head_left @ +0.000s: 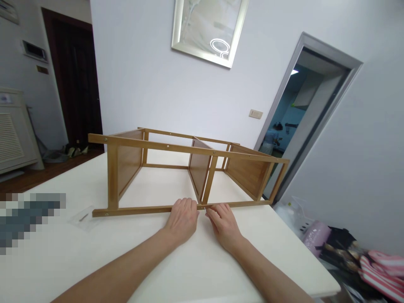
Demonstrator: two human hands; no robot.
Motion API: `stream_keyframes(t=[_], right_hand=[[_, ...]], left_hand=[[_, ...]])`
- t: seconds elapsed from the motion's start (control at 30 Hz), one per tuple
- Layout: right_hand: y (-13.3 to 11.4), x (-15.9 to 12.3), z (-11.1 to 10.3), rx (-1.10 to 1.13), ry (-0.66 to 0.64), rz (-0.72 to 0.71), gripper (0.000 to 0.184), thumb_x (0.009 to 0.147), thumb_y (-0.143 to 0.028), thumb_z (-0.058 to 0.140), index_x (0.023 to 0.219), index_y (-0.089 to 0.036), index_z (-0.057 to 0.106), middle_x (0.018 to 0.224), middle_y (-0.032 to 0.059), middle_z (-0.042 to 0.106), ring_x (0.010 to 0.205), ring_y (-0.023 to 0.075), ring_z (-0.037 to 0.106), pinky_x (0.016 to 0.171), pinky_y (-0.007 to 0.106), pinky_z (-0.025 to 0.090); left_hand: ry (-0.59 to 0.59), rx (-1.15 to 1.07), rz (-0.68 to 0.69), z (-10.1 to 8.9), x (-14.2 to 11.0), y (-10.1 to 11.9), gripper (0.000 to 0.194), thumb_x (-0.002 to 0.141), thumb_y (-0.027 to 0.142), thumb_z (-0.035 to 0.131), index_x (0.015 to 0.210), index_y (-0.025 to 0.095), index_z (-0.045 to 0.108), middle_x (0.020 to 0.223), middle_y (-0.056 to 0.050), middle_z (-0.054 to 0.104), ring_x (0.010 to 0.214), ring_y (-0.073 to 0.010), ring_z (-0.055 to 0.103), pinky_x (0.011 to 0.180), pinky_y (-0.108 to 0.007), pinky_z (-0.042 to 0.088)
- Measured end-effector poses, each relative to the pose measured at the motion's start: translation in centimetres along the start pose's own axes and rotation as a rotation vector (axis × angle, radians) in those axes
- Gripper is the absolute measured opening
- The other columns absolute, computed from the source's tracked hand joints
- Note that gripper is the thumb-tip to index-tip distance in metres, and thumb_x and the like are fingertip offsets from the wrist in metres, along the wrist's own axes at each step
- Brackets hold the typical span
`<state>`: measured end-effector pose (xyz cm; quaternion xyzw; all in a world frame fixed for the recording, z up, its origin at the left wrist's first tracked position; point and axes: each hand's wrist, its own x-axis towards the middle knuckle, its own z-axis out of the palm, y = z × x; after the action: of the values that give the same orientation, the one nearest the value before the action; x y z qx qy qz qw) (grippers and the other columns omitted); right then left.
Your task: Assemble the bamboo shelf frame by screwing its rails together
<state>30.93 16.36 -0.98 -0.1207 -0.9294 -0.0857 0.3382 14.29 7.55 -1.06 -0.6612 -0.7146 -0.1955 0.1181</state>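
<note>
head view: long boxy wooden frame (pixel 189 149), smooth brown bars (pixel 112 176) and flat panels (pixel 246 168), lies lengthwise on smooth white worktop (pixel 195 273). left hand (pixel 183 221) curls round its near rail (pixel 139 211); right hand (pixel 223 225) pinches a thin shiny metal piece (pixel 205 209) at that rail, near the middle upright (pixel 209 181).

Far wall (pixel 135 75): a pale-framed picture (pixel 208 29) hung high, a light switch (pixel 255 114) lower and to its right.
Right doorway (pixel 331 51): grey-framed, giving onto a bluish room; what may be a person (pixel 272 139) is too dim to be sure.
Left side: dark door (pixel 75 75), wall panel (pixel 34 51), white louvred cabinet (pixel 15 134).
Near right: lilac bundle (pixel 317 237), pink-and-white striped cloth (pixel 381 273).
</note>
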Motion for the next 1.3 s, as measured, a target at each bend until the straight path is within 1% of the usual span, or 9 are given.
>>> stream_keyframes(t=[0.1,0.23,0.33,0.5,0.7,0.87,1.0,1.1,1.3], right_hand=[[-0.04,-0.02,-0.23,-0.012,0.010,-0.029,0.019,0.096,-0.009,0.045,0.101,-0.019,0.060,0.093,0.0075,0.064,0.085,0.0197,0.052,0.074,0.034,0.037],[-0.09,0.01,-0.41,-0.053,0.010,-0.091,0.024,0.093,-0.006,0.045,0.107,-0.019,0.060,0.094,0.0085,0.064,0.083,0.0208,0.049,0.075,0.036,0.036],[-0.12,0.05,-0.35,-0.077,-0.004,-0.125,0.025,0.094,-0.007,0.044,0.109,-0.019,0.060,0.094,0.0082,0.063,0.082,0.0204,0.048,0.076,0.037,0.035],[0.01,-0.01,-0.07,-0.104,-0.017,-0.145,0.019,0.093,-0.010,0.050,0.105,-0.019,0.061,0.091,0.0070,0.062,0.082,0.0203,0.047,0.077,0.038,0.035],[0.14,0.00,-0.03,-0.112,-0.023,-0.133,0.019,0.093,-0.011,0.050,0.105,-0.020,0.062,0.091,0.0070,0.062,0.083,0.0203,0.047,0.080,0.039,0.035],[0.10,0.15,-0.11,-0.117,-0.007,-0.129,0.019,0.095,-0.012,0.050,0.104,-0.021,0.064,0.090,0.0063,0.062,0.084,0.0192,0.048,0.081,0.038,0.035],[0.23,0.16,0.05,-0.112,0.043,-0.142,0.018,0.093,-0.010,0.053,0.104,-0.020,0.065,0.090,0.0054,0.062,0.083,0.0177,0.049,0.081,0.037,0.035],[0.35,0.14,0.21,-0.110,0.054,-0.135,0.019,0.093,-0.009,0.054,0.105,-0.019,0.064,0.090,0.0053,0.063,0.084,0.0170,0.050,0.081,0.036,0.035],[0.24,0.28,0.18,-0.139,0.050,-0.146,0.019,0.093,-0.010,0.053,0.105,-0.019,0.065,0.091,0.0054,0.063,0.084,0.0167,0.051,0.081,0.036,0.036]], left_hand=[[0.044,0.028,0.027,0.13,-0.06,-0.22,0.015,0.096,0.025,0.047,0.092,0.016,0.058,0.089,-0.010,0.062,0.087,-0.0257,0.056,0.080,-0.039,0.038],[0.045,0.062,0.024,0.16,-0.07,-0.40,0.018,0.096,0.031,0.051,0.091,0.016,0.059,0.085,-0.009,0.064,0.085,-0.0255,0.059,0.077,-0.038,0.039],[0.045,0.057,0.015,-0.01,-0.06,-0.37,0.021,0.096,0.034,0.053,0.089,0.015,0.060,0.083,-0.009,0.065,0.084,-0.0261,0.061,0.076,-0.038,0.040],[0.036,0.037,0.002,-0.26,-0.05,-0.27,0.019,0.095,0.033,0.055,0.088,0.016,0.060,0.083,-0.009,0.066,0.084,-0.0259,0.063,0.077,-0.038,0.041],[0.023,0.043,-0.001,-0.43,-0.11,-0.17,0.018,0.095,0.033,0.055,0.088,0.016,0.059,0.085,-0.008,0.067,0.086,-0.0249,0.063,0.077,-0.036,0.041],[0.061,0.059,0.025,-0.45,-0.16,-0.19,0.017,0.093,0.031,0.058,0.086,0.017,0.059,0.081,-0.007,0.068,0.082,-0.0245,0.064,0.074,-0.036,0.042],[0.109,0.075,0.042,-0.31,-0.16,-0.25,0.017,0.091,0.031,0.061,0.083,0.017,0.058,0.077,-0.006,0.068,0.077,-0.0239,0.065,0.070,-0.035,0.043],[0.137,0.068,0.055,-0.16,-0.18,-0.32,0.018,0.091,0.032,0.062,0.082,0.017,0.058,0.075,-0.006,0.067,0.075,-0.0244,0.066,0.068,-0.036,0.044],[0.145,0.053,0.055,-0.09,-0.18,-0.43,0.019,0.089,0.032,0.065,0.081,0.016,0.058,0.074,-0.005,0.067,0.073,-0.0250,0.066,0.067,-0.037,0.046]])
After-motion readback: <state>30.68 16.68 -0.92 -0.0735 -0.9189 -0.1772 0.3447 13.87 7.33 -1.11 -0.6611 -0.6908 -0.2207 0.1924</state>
